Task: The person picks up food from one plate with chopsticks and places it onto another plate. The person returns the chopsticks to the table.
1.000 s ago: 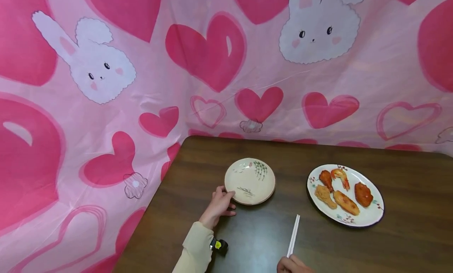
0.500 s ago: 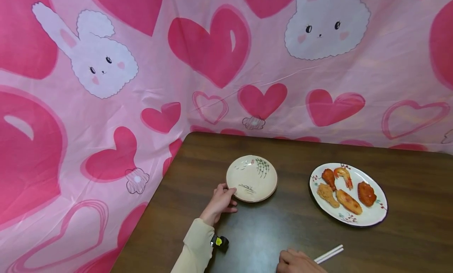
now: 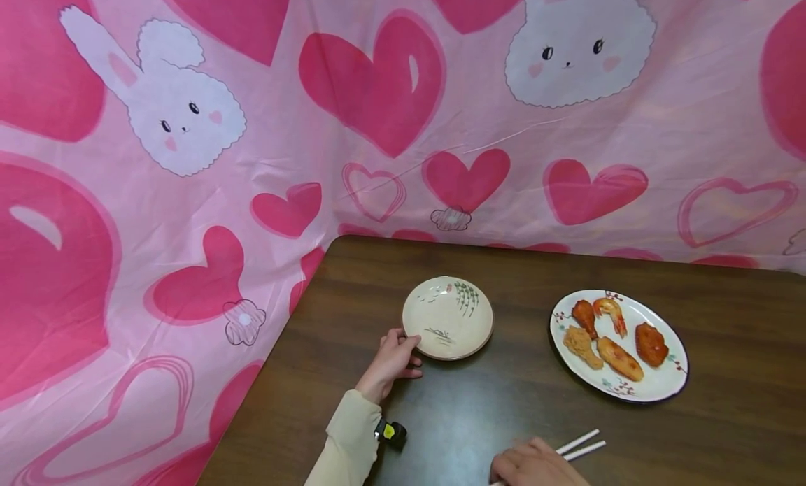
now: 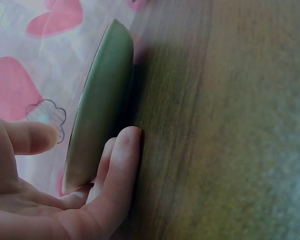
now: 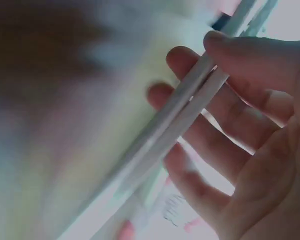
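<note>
At the lower left in the head view, my left hand (image 3: 392, 363) holds the near-left rim of a round cream saucer (image 3: 443, 315) painted with green leaves. The left wrist view shows the saucer (image 4: 101, 105) edge-on, the thumb over its rim and the other fingers under it. At the bottom edge, my right hand (image 3: 535, 465) grips a pair of white chopsticks (image 3: 582, 444), their tips pointing right and slightly apart. In the right wrist view the chopsticks (image 5: 190, 102) run between the thumb and the fingers.
Right of the saucer, an oval white plate (image 3: 669, 387) with a dark edge carries several fried pieces, among them a shrimp (image 3: 611, 315) and a drumstick (image 3: 584, 317). The brown wooden table (image 3: 352, 276) meets a pink heart-and-rabbit cloth (image 3: 271, 136) at the back and left.
My right hand has turned the chopsticks from pointing away to pointing right, and their tips have just spread a little. The left hand and the saucer stay together, the view shifting slightly.
</note>
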Demonstrator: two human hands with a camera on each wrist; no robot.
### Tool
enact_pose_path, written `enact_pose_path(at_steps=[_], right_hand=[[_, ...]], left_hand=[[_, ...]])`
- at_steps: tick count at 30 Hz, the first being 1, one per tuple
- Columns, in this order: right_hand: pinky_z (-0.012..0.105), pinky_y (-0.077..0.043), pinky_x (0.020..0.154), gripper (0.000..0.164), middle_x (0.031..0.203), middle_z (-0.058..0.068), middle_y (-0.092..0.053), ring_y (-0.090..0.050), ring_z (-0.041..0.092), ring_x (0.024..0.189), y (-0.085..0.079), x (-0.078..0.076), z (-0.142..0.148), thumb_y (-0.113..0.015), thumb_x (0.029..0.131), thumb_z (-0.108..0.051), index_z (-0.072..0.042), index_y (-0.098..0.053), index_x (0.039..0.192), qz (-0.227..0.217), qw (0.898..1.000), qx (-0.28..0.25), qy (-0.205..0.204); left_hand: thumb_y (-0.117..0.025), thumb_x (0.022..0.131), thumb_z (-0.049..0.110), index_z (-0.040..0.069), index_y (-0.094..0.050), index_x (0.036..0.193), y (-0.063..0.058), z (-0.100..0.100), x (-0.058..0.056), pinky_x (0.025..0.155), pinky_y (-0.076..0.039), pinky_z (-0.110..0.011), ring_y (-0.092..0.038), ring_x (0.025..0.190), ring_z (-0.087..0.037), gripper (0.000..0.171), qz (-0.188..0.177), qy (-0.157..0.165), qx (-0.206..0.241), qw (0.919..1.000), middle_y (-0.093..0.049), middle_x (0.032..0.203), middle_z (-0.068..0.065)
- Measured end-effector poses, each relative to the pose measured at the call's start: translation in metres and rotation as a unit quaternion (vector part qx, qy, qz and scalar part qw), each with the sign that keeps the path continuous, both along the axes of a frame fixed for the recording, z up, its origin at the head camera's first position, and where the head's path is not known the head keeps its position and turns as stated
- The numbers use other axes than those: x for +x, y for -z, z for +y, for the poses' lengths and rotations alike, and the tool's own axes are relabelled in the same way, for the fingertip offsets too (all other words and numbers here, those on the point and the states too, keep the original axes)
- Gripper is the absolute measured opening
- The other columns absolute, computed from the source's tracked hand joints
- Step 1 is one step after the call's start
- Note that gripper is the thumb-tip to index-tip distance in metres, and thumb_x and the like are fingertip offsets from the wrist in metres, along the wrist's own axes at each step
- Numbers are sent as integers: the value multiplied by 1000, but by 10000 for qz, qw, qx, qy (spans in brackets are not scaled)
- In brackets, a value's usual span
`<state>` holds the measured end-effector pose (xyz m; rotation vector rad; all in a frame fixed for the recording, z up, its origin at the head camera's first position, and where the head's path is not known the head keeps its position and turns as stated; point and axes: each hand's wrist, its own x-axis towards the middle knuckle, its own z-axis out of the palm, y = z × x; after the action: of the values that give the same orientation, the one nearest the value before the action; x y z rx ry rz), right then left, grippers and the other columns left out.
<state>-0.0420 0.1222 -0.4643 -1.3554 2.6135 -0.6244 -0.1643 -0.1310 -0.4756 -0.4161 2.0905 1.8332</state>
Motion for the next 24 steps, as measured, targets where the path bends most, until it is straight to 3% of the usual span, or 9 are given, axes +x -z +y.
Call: enact_pose_path(at_steps=[2, 4, 6, 8, 10, 12, 17, 21, 24], right_hand=[[16, -33, 53, 6, 75, -25, -48, -41, -8, 64, -16, 1, 2, -56, 84, -33, -28, -56, 86, -658, 9974, -185, 241], [14, -35, 52, 11, 78, -23, -50, -42, -10, 64, -33, 4, 6, -55, 86, -28, -26, -57, 97, -997, 9924, -550, 475], [10, -35, 51, 22, 81, -21, -54, -43, -11, 65, -48, 8, 8, -59, 84, -22, -24, -58, 106, -731, 9884, -1150, 669], [5, -39, 53, 34, 84, -18, -59, -46, -12, 67, -60, 13, 9, -65, 80, -17, -21, -58, 113, -112, 9796, -1827, 828], [1, -42, 57, 41, 87, -13, -64, -52, -10, 68, -68, 17, 8, -71, 73, -13, -19, -60, 112, 399, 9635, -2411, 1092], [3, -46, 59, 40, 87, -11, -66, -56, -8, 69, -75, 22, 6, -74, 69, -12, -22, -61, 106, 381, 9484, -2702, 1614], [12, -51, 55, 30, 83, -14, -65, -61, -3, 66, -86, 28, 1, -74, 69, -10, -25, -61, 91, -240, 9186, -2810, 2770], [13, -52, 57, 31, 84, -13, -65, -63, -1, 71, -88, 27, 1, -74, 68, -6, -23, -59, 89, -272, 9119, -2808, 2980], [13, -52, 59, 35, 86, -13, -64, -63, -1, 74, -87, 26, 3, -74, 66, -2, -23, -58, 89, -241, 9141, -2786, 2937]], left_hand=[[-50, 89, 27, 1, -32, 125, 0, 0, 1, 58, -56, -31, -53, 71, -18, 49, 3, 4, -25, 10000, -24, 119, -17], [-50, 89, 27, 1, -32, 125, 0, 0, 1, 59, -56, -30, -53, 71, -17, 48, 5, 7, -33, 10000, -24, 119, -17], [-50, 89, 27, 1, -32, 125, 0, 0, 1, 58, -56, -30, -53, 71, -17, 48, 4, 8, -47, 10000, -24, 120, -16], [-50, 89, 27, 1, -33, 124, 0, 0, 2, 58, -56, -29, -53, 71, -18, 48, 19, 12, -53, 10000, -24, 120, -16], [-51, 89, 27, 1, -33, 124, 0, 0, 2, 59, -56, -29, -53, 73, -18, 47, 12, 20, -43, 10000, -24, 120, -16], [-51, 89, 27, 1, -34, 123, 1, -1, 3, 59, -56, -28, -54, 73, -18, 46, 35, 36, -41, 10000, -24, 120, -16], [-51, 89, 27, 1, -35, 122, 1, -1, 3, 61, -56, -29, -53, 75, -18, 45, 92, 41, -20, 9999, -24, 119, -16], [-51, 89, 26, 1, -35, 121, 2, -1, 3, 60, -56, -29, -52, 75, -18, 43, 137, 27, 7, 9999, -25, 118, -16], [-51, 89, 25, 2, -36, 121, 2, 0, 2, 60, -56, -28, -52, 75, -17, 42, 138, 11, 0, 9999, -24, 118, -15]])
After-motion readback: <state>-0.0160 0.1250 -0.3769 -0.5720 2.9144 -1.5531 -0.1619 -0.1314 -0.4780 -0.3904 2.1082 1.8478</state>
